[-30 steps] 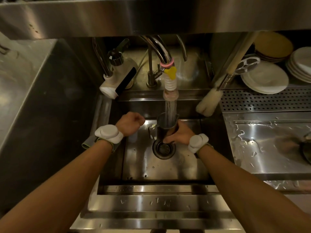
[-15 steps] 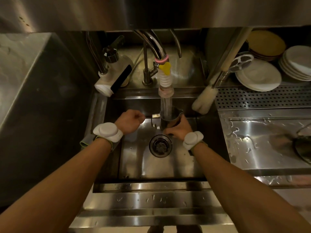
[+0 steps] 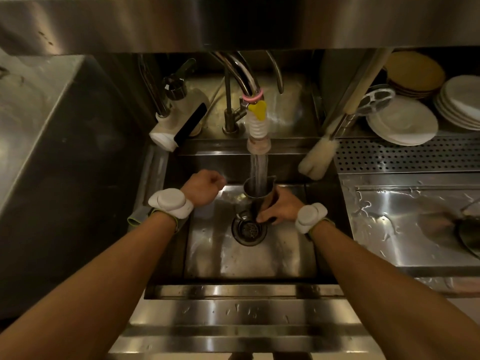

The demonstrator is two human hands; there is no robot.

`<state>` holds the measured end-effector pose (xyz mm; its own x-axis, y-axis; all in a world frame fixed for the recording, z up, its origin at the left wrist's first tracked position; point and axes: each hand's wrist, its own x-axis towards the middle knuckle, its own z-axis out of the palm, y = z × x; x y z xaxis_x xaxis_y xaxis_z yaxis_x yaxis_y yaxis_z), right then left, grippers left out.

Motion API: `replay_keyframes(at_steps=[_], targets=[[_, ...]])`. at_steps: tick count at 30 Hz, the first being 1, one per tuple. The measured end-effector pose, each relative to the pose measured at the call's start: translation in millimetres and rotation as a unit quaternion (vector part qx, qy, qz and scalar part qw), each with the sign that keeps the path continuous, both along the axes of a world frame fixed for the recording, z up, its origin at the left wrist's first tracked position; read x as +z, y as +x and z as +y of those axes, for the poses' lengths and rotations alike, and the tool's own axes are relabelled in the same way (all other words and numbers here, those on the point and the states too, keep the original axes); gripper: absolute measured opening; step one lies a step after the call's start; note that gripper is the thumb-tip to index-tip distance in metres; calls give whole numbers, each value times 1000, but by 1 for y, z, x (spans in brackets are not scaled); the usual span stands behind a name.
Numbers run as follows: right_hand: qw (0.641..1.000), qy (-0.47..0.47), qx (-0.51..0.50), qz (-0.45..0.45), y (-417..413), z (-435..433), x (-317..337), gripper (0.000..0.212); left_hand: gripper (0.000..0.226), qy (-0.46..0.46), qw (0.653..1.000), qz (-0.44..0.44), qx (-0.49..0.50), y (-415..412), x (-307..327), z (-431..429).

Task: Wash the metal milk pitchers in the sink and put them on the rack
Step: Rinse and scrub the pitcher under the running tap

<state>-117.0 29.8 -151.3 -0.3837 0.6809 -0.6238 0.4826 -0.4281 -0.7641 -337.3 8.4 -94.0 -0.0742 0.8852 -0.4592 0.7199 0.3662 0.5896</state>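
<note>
A small metal milk pitcher (image 3: 255,189) stands upright under the faucet (image 3: 257,131), and the water stream runs straight into its mouth. My right hand (image 3: 279,207) is wrapped around the pitcher's lower body, just above the drain (image 3: 249,229) of the steel sink (image 3: 259,258). My left hand (image 3: 201,187) hovers to the pitcher's left as a closed fist with nothing in it, apart from the pitcher. The perforated rack (image 3: 405,155) lies at the right behind the wet drainboard (image 3: 405,219).
A white soap dispenser (image 3: 179,120) leans at the sink's back left. A bottle brush (image 3: 318,159) hangs at the back right. Stacks of white plates (image 3: 405,120) sit behind the rack. A dark round object (image 3: 470,235) lies at the drainboard's right edge.
The view has shifted slightly. My right hand still holds the pitcher under the running water, and my left fist has stayed beside it.
</note>
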Motion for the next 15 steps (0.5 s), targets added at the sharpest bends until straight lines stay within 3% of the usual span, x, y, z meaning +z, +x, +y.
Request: replay_keyframes(at_steps=[4,9,13,15], targets=[[990,63,-124,28,-9,-3,-1,77,26,5,1000,-8,-3,2,1,-1],[999,-7,32,-8,-1,-1,0,80,26,13,1000,0,2,-3,1,-1],[994,55,-98,-7,-2,-1,-1,84,31,18,1000,-8,3,-3,1,-5],[995,51,-87,21,-11,-1,-1,87,32,11,1000,-8,-3,-1,1,-4]])
